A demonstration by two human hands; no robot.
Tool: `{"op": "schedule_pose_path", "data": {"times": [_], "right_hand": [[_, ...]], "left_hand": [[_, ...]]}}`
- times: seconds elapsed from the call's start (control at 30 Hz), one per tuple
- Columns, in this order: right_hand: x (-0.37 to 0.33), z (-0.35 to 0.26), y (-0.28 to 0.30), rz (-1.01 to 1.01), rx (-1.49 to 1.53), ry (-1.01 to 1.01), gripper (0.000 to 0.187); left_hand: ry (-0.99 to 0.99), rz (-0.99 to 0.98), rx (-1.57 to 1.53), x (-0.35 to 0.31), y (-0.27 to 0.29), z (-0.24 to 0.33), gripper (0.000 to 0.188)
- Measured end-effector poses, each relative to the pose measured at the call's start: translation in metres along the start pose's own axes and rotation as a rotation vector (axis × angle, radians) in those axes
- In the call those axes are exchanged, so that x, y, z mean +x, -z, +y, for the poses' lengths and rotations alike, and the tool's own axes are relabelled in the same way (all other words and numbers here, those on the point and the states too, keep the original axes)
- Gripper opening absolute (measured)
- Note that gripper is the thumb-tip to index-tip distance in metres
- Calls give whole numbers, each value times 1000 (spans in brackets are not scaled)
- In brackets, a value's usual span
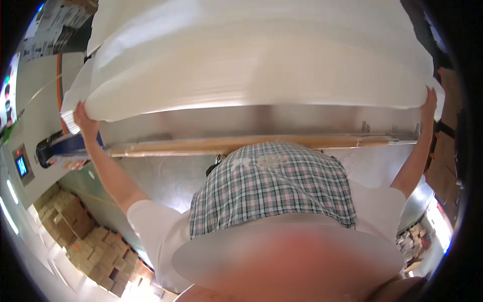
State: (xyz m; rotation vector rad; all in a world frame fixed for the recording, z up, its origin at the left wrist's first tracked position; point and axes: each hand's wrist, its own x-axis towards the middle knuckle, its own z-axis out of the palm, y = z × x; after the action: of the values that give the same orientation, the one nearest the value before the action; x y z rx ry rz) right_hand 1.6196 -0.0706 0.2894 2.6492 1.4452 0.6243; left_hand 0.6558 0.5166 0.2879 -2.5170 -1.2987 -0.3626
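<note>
A wide white sheet, thin and slightly glossy, spreads across the far part of the view with soft folds in it. Its kind, film or foam, I cannot make out. At its left edge my left hand is closed on the sheet, a flap of it showing beyond the fingers. My right hand grips the opposite edge, arm stretched wide. Between my hands the sheet's near border runs nearly straight, over a flat, shiny surface that ends in a tan front edge by my waist.
Left of me stands a pale machine cabinet with a small control screen. Beside my left hand is a dark blue part. Stacks of cardboard boxes stand at the lower left. Brown cardboard lies close on the right.
</note>
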Motion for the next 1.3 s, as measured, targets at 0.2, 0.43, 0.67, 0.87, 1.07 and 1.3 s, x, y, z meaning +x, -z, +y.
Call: {"op": "schedule_pose_path", "data": {"times": [0.2, 0.43, 0.67, 0.87, 1.07, 1.3], "right_hand": [[-98, -58, -25, -134, 85, -42, 54], [-125, -103, -43, -344, 82, -146, 56], [-27, -34, -50, -790, 25, -54, 62], [87, -69, -91, -1379, -118, -76, 79], [92, -26, -140, -1609, -323, 21, 93], [36, 36, -120, -1501, -160, -230, 71]], "left_hand": [[92, -115, -23, -84, -21, 18, 52], [175, -283, 52, -100, -31, 22, 53], [134, -805, 33, -25, -45, -9, 68], [398, -1377, -137, 90, -95, 26, 75], [175, -1487, 96, 117, -114, 57, 70], [71, -1363, 52, 42, -77, 89, 61]]}}
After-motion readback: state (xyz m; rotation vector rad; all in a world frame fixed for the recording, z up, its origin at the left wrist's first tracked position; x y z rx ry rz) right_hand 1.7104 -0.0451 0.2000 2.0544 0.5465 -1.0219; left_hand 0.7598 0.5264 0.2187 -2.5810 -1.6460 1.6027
